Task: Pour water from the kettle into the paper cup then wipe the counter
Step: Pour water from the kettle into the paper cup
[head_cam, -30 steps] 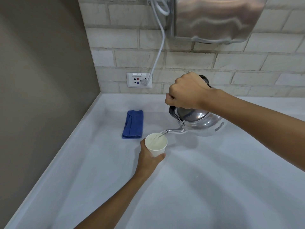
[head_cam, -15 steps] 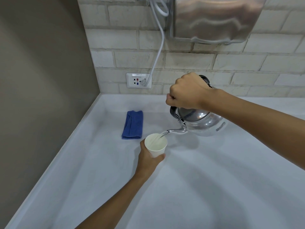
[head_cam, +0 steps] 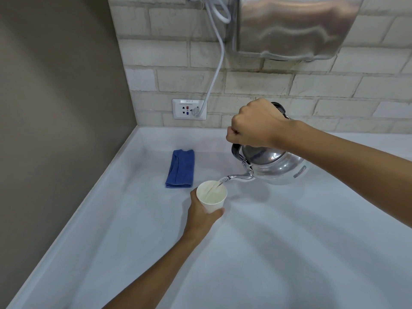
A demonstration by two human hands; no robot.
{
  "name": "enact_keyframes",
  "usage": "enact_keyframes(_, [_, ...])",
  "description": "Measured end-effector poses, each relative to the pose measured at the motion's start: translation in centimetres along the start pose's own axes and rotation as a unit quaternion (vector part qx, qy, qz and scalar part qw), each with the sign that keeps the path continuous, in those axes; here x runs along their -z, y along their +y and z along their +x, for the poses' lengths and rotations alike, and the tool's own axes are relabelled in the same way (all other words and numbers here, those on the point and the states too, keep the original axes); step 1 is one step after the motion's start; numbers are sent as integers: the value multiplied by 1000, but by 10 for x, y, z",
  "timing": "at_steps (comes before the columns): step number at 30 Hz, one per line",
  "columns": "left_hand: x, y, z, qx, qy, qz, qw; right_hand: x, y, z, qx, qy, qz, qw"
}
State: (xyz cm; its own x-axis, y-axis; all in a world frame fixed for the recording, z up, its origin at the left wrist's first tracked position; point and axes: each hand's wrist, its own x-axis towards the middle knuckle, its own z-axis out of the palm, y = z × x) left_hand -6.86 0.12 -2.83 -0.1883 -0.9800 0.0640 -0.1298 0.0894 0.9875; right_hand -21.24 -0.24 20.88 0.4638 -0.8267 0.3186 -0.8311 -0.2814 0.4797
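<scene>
Right hand (head_cam: 256, 124): closed in a full fist around the black top handle of the steel kettle (head_cam: 275, 167), which it carries clear of the desk (head_cam: 289, 253) and tipped spout-down toward the person's left. Left hand (head_cam: 201, 214): wrapped about the lower wall of the white paper cup (head_cam: 211, 197), fingers behind and thumb at the near side; whether the cup base rests on the desk or is lifted slightly cannot be told from this view.

Governing relation: the spout (head_cam: 237, 176) runs roughly level from the kettle body leftward, and its tip sits just above the right edge of the cup rim. A thin stream of water (head_cam: 215, 186) crosses that edge and falls inside the cup. The cup stands upright and mouth-up, directly left of and below the kettle. Some liquid seems to lie inside; the fill level is not clear.

Assessment: pouring is under way and the first part of the task is not yet finished. The margin between spout tip and rim is small, so a slight drift of either hand to the right could put water on the desk.

Further out: a folded blue cloth (head_cam: 180, 169) lies flat on the desk, just beyond the cup and to its left, long axis running away from the person. The left hand is the nearer one to it for the wiping step. No spill is visible on the desk surface. A wall socket (head_cam: 189, 109) with a white cable (head_cam: 217, 72) plugged in sits on the brick wall behind.
</scene>
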Motion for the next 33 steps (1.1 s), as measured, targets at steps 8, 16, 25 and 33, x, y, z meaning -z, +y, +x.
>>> enact_keyframes(8, [0, 0, 0, -4, -2, 5, 1000, 1, 1, -1, 2, 5, 1, 1000])
enact_keyframes(16, [0, 0, 0, 0, 2, 3, 1000, 0, 2, -3, 1, -1, -3, 1000])
enact_keyframes(25, [0, -1, 0, -2, -2, -4, 1000, 1, 5, -4, -1, -5, -5, 1000])
enact_keyframes(33, [0, -2, 1, 2, -2, 7, 1000, -7, 9, -9, -37, -8, 23, 999])
